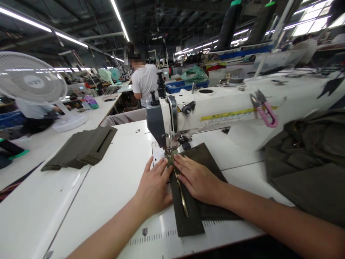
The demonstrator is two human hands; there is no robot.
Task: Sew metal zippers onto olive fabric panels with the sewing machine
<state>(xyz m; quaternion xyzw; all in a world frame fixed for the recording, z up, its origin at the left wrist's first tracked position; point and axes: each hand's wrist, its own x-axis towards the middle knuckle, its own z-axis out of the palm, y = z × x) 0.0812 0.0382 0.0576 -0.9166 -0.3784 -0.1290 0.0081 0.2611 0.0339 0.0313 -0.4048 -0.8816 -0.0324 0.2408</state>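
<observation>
A dark olive fabric piece (205,158) with a brass zipper strip (183,199) lies under the needle of a white sewing machine (215,108). My left hand (153,187) lies flat on the table, fingers stretched toward the presser foot and touching the zipper strip's left edge. My right hand (198,178) rests flat on the fabric to the right of the zipper, fingers pointing at the needle. Both hands press down and hold nothing.
A fanned stack of olive fabric pieces (83,147) lies at the left. A heap of olive garment (307,162) fills the right. Pink thread snips (265,109) sit on the machine arm. A white fan (32,82) stands far left. A person in white (145,82) works behind.
</observation>
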